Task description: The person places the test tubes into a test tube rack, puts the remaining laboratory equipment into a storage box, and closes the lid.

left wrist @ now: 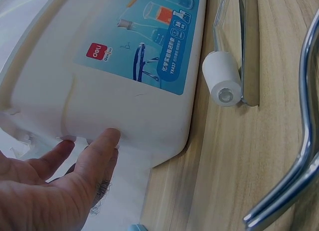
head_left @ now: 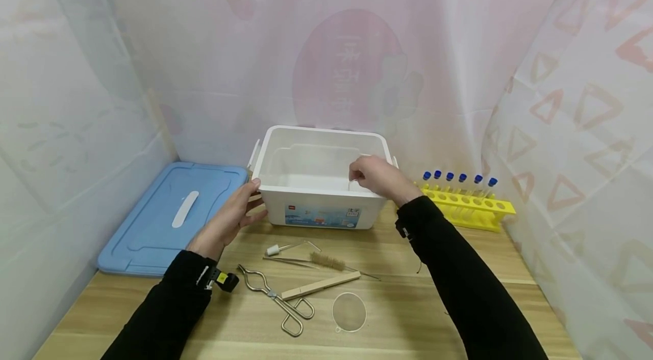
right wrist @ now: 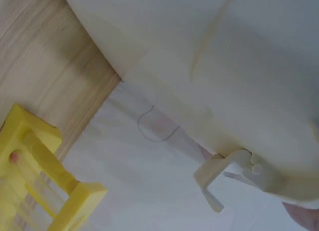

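The white plastic box (head_left: pixel 326 193) stands lidless, with a blue label (left wrist: pixel 149 36) on its front. My left hand (head_left: pixel 229 215) rests against its left side, thumb near the top rim, fingers spread along the wall. In the left wrist view the fingertips touch that wall. My right hand (head_left: pixel 380 177) reaches over the front right rim, fingers curled inward. It pinches a small clear piece (head_left: pixel 353 185), mostly hidden by the rim; I cannot tell its kind. In the right wrist view, the box's outer wall (right wrist: pixel 224 76) and handle (right wrist: pixel 224 171) hide most of the hand.
A blue lid (head_left: pixel 148 224) lies left. Before the box are a white-ended glass tube (head_left: pixel 275 249), tweezers (head_left: pixel 291 261), a test tube brush (head_left: pixel 326 261), a wooden clamp (head_left: pixel 320 285), crucible tongs (head_left: pixel 275 297) and a round mesh (head_left: pixel 349 312). Blue-capped tubes stand in a yellow rack (head_left: pixel 466 201).
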A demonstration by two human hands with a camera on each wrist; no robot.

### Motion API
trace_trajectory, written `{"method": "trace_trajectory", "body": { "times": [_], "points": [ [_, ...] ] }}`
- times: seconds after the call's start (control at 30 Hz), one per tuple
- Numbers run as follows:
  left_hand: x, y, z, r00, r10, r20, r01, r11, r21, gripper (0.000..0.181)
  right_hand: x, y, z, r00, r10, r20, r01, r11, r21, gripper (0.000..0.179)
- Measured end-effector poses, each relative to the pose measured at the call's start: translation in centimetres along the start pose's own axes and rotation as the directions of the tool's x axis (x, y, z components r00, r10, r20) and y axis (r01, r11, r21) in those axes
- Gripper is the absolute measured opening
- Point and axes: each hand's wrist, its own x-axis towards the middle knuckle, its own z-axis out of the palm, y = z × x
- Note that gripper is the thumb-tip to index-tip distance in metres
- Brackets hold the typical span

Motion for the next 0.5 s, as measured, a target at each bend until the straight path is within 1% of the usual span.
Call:
{"method": "trace_trajectory", "body": {
  "times": [0.13,0.33,0.4,0.5],
  "points": [
    [-0.11,0.00,0.12,1.000,0.011,0.012,-0.011,1.000,0.001,0.082,0.18,0.37,0.05,0.997,-0.033,0.063,0.035,0.999,-0.019,0.025],
    [-0.15,0.04,0.18,1.000,0.016,0.011,-0.016,1.000,0.001,0.081,0.29,0.76,0.15,0.990,-0.086,0.108,0.092,0.995,-0.050,0.020],
    [-0.17,0.04,0.18,1.000,0.016,0.009,-0.016,1.000,0.000,0.082,0.32,0.86,0.20,0.989,-0.081,0.125,0.088,0.995,-0.052,0.019],
    [-0.16,0.04,0.15,1.000,0.016,0.009,-0.016,1.000,0.003,0.082,0.23,0.87,0.17,0.987,-0.043,0.155,0.052,0.997,-0.052,0.020]
  ]
}}
